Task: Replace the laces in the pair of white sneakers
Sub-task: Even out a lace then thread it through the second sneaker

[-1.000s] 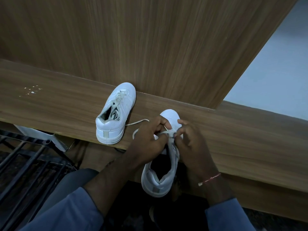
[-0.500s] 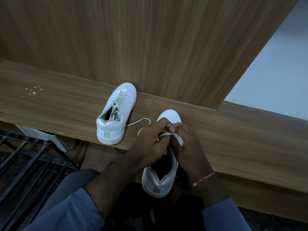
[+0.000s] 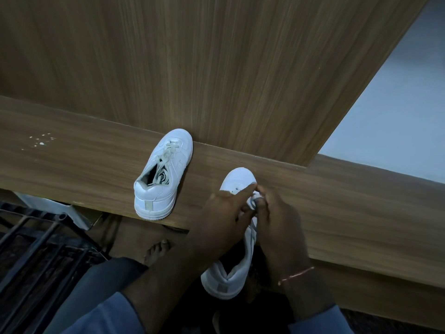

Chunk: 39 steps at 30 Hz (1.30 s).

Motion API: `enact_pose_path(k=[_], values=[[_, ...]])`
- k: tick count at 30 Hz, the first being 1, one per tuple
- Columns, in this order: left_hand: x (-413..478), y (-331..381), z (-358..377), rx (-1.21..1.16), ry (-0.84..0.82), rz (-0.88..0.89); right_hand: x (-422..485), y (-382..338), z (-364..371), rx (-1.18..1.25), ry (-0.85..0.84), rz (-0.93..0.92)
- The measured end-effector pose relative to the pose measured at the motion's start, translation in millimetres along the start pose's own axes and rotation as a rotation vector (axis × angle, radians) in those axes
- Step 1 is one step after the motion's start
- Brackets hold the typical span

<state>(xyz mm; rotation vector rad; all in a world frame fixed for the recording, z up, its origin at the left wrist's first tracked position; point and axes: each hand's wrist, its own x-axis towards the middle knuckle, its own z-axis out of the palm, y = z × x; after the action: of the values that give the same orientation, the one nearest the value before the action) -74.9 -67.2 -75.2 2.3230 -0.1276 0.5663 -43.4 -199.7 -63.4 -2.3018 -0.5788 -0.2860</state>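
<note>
Near sneaker (image 3: pixel 224 283) straddles the front edge of the table (image 3: pixel 84 165), head view: toe on the wood, heel end hanging off past the edge over the person's lap. Both hands sit on its forefoot, touching each other. Right hand (image 3: pixel 279 213) grip: fingers curled, pinching a white lace (image 3: pixel 252 201) just behind the toe cap. Left hand (image 3: pixel 224 218): forefinger stretched straight forward over the toe cap, tip meeting the right fingertips. Its other fingers curl down at the lace; can't tell whether they clamp it. Red thread band (image 3: pixel 296 274) on the right wrist. Far sneaker (image 3: pixel 177 162) stands to the left, apart, no contact: toe butted against the upright wood panel (image 3: pixel 216 68), heel right at the table's front edge, greyish laces (image 3: pixel 169 153) threaded and tucked into the opening. Table is a narrow strip between panel and front edge; the far sneaker spans its full depth. Sideways, open wood runs left of the far sneaker out to some white specks (image 3: pixel 39 139), and right of the hands to the frame edge. Panel's right edge slants away, pale wall (image 3: pixel 397 116) past it. Below the front edge: black metal rack (image 3: pixel 36 249) at left, a bare foot (image 3: pixel 156 251) right of it.
</note>
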Motion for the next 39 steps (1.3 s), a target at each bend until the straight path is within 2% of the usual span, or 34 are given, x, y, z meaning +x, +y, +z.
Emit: enact_pose_path(k=[4, 6, 8, 9, 11, 12, 14, 16, 19, 21, 26, 28, 30, 34, 36, 39], values=[[-3, -1, -8, -0.11, 0.146, -0.113, 1, 2, 3, -0.065, -0.06, -0.02], [-1, 2, -16, -0.4, 0.156, -0.351, 0, 6, 2, -0.053, -0.066, -0.034], [5, 2, -24, -0.756, 0.277, -0.633, -2, 10, 0, -0.012, -0.051, -0.037], [9, -2, -29, -0.874, 0.373, -0.72, -3, 13, -1, 0.01, -0.039, -0.026], [13, -9, -38, -0.948, 0.495, -0.786, -4, 17, -4, 0.038, -0.005, 0.015], [14, -11, -41, -0.938, 0.488, -0.786, -3, 18, -6, 0.054, 0.016, 0.031], [12, -7, -38, -0.886, 0.32, -0.712, -2, 15, -7, 0.075, 0.03, 0.017], [5, 5, -27, -0.761, 0.117, -0.571, -1, 10, -3, 0.055, -0.047, -0.038], [-1, 7, -14, -0.584, -0.004, -0.411, -4, 6, 9, -0.017, -0.146, -0.095], [-1, 2, -14, -0.571, 0.018, -0.431, -5, 6, 10, -0.007, -0.159, -0.105], [7, -19, -27, -0.683, 0.327, -0.668, -6, 13, -3, 0.095, -0.181, 0.023], [10, -27, -32, -0.7, 0.386, -0.684, -6, 13, -7, 0.131, -0.169, 0.061], [10, -19, -32, -0.756, 0.287, -0.651, -6, 10, -5, 0.167, -0.157, 0.112], [1, -1, -13, -0.685, -0.095, -0.493, -6, 1, 7, 0.166, -0.104, 0.147], [-1, -2, -10, -0.6, -0.089, -0.459, -7, 0, 8, 0.173, -0.109, 0.177], [2, -12, -13, -0.574, 0.049, -0.509, -7, -1, 2, 0.236, -0.126, 0.181]])
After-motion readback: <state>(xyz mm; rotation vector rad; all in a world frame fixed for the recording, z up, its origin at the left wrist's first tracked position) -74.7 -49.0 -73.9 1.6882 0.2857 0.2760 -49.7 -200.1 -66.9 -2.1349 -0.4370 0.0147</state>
